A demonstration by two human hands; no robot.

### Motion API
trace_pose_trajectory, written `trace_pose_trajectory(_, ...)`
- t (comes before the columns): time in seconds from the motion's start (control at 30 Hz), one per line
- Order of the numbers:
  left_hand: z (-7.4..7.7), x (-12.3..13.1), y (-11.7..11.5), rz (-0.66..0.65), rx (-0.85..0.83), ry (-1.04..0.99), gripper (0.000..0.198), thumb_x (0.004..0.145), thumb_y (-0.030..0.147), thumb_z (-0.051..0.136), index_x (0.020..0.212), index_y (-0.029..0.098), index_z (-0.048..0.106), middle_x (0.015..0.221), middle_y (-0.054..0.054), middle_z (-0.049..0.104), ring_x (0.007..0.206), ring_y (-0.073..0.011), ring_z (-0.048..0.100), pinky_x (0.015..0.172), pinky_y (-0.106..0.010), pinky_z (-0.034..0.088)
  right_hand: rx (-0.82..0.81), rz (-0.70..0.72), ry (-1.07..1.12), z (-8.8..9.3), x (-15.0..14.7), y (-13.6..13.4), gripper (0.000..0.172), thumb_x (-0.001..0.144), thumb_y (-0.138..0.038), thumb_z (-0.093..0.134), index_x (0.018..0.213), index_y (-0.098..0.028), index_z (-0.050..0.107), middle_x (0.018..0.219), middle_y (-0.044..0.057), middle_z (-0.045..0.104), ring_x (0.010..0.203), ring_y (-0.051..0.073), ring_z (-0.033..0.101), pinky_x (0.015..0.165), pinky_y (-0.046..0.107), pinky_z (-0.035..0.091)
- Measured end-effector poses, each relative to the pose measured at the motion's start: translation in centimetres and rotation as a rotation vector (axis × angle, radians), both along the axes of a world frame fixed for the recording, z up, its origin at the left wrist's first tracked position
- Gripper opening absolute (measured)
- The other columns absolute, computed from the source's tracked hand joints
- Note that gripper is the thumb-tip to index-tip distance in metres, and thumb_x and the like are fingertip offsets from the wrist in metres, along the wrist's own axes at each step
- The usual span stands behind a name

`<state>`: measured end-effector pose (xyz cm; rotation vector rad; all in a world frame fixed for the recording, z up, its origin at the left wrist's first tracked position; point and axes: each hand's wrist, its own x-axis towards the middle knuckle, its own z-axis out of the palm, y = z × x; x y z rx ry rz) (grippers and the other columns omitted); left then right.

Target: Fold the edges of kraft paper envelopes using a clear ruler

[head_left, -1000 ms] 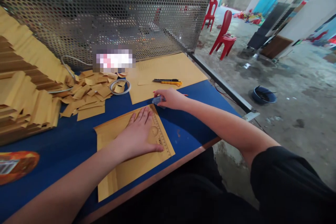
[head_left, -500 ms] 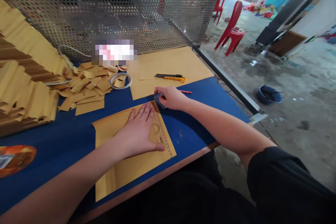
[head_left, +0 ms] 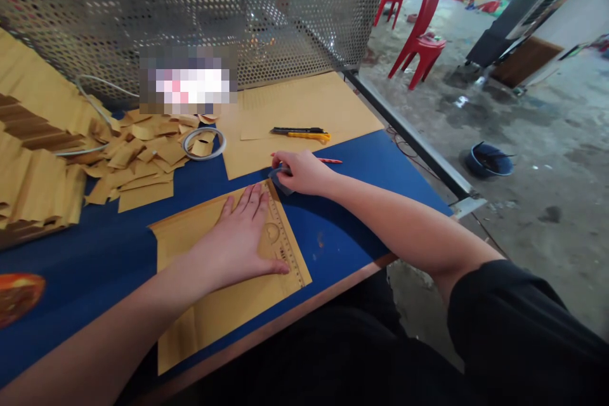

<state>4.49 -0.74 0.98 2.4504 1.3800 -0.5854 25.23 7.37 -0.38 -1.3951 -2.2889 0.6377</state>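
My left hand (head_left: 235,238) lies flat with its fingers spread. It presses on a clear plastic ruler (head_left: 287,252) with a protractor cut-out, set along the right edge of a folded brown kraft paper piece (head_left: 238,304). Just past the ruler's far end, my right hand (head_left: 304,172) is closed on a small grey-blue, partly see-through piece (head_left: 282,181) whose kind I cannot make out. A red pen (head_left: 332,160) lies just beyond that hand. Farther back, a black and yellow box cutter (head_left: 302,134) rests on a large kraft sheet (head_left: 352,104).
Stacks of folded kraft paper (head_left: 40,177) rise at the left, beside loose paper pieces (head_left: 137,165) and a roll of tape (head_left: 219,144). A perforated metal panel (head_left: 285,25) closes off the back. An orange packet (head_left: 21,298) lies at the left edge of the blue table (head_left: 352,228).
The view has shifted a little, so the table things sit farther left. Both hands keep nearly the same places on and beside the paper.
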Motion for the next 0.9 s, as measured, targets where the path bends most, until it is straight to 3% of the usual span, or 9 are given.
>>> trace_pose_trajectory(0.37,-0.83,-0.63,0.18,-0.008,0.041,-0.127,0.149,0.069,0.089,0.073,0.177,0.004,0.016,0.183,-0.028,0.005,0.172,-0.0471,0.001,0.14,-0.066,0.013,0.011,0.019,-0.021,0.11,0.11,-0.16,0.031,0.095,-0.011,0.059,0.122,-0.013,0.073,0.084,0.003,0.075,0.073,0.017,0.062,0.077,0.029,0.043)
trace_pose_trajectory(0.57,-0.47,-0.27,0.01,0.005,0.02,-0.045,0.152,0.071,0.088,0.073,0.175,-0.003,0.008,0.183,-0.029,-0.003,0.172,-0.0432,-0.006,0.141,-0.06,0.006,-0.017,0.02,-0.002,0.03,0.14,-0.17,0.029,0.096,-0.01,0.059,0.121,-0.013,0.072,0.082,0.002,0.075,0.074,0.017,0.063,0.083,0.029,0.046)
trace_pose_trajectory(0.9,-0.15,-0.17,-0.04,-0.019,0.007,-0.044,0.147,0.078,0.084,0.071,0.174,-0.005,0.004,0.181,-0.031,-0.01,0.172,-0.0446,-0.009,0.14,-0.062,0.004,-0.011,0.032,0.023,0.03,0.19,-0.13,0.028,0.094,-0.009,0.058,0.118,-0.013,0.072,0.084,0.002,0.074,0.074,0.016,0.062,0.087,0.029,0.048)
